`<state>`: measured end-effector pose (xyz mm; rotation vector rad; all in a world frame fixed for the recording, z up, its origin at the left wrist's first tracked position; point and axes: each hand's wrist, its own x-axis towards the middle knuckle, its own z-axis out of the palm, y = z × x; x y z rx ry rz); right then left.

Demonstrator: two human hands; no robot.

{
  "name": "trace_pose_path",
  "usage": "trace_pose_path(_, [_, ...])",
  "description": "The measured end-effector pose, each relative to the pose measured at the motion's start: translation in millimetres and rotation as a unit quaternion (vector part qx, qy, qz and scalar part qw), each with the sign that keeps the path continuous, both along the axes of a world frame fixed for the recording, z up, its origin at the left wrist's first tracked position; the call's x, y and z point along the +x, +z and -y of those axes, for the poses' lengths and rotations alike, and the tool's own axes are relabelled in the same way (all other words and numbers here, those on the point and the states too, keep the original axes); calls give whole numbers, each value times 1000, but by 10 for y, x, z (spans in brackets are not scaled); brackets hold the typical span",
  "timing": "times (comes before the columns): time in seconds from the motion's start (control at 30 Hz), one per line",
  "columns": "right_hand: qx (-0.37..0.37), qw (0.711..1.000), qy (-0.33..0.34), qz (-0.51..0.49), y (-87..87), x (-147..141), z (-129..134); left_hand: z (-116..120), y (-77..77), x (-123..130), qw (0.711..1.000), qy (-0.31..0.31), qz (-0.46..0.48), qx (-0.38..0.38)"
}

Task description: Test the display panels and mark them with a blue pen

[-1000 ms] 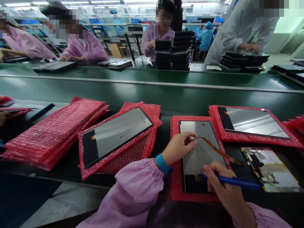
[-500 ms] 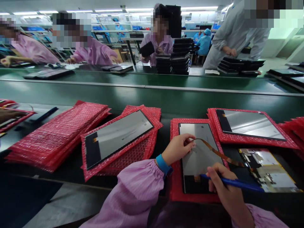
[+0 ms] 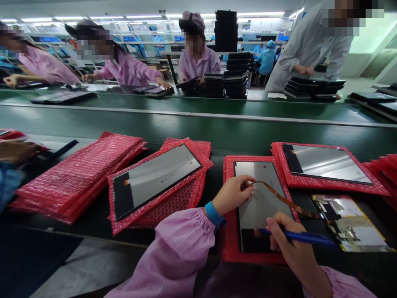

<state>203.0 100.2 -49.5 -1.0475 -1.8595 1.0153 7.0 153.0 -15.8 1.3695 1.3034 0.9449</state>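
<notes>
Above the screen panel (image 3: 259, 200), the left hand (image 3: 233, 194) pinches a ribbon cable (image 3: 281, 198). The right hand's (image 3: 293, 242) grip closes around a blue pen-like tool (image 3: 310, 237).

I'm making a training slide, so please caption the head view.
The left hand holds a ribbon cable above a screen panel; the right hand holds a blue pen-like tool.

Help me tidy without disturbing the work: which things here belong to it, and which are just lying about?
In use:
Brown ribbon cable, in left hand
Blue tool, in right hand
Centre screen, beneath
Circuit assembly at cable's end

Probably lying about:
Left screen
Upper-right screen
Red bubble-wrap pile, left
</notes>
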Motion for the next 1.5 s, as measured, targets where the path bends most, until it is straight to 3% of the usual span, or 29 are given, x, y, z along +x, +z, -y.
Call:
trace_pose_path(0.77, [-41, 999, 16, -13, -32, 6, 13, 14, 10, -2, 1000, 3, -4, 8])
trace_pose_path(1.17, [18, 1000, -10, 5, 4, 5, 15, 11, -3, -5, 1000, 0, -2, 4])
trace_pose_path(1.27, [-8, 1000, -22, -14, 34, 5, 39, 11, -7, -6, 1000, 1, -1, 3])
trace_pose_path(1.4, [-52, 993, -84, -69, 74, -12, 100, 4, -13, -8, 1000, 1, 2, 1])
trace_pose_path(1.5, [-30, 984, -81, -156, 21, 61, 137, -1, -20, -10, 1000, -2, 5, -2])
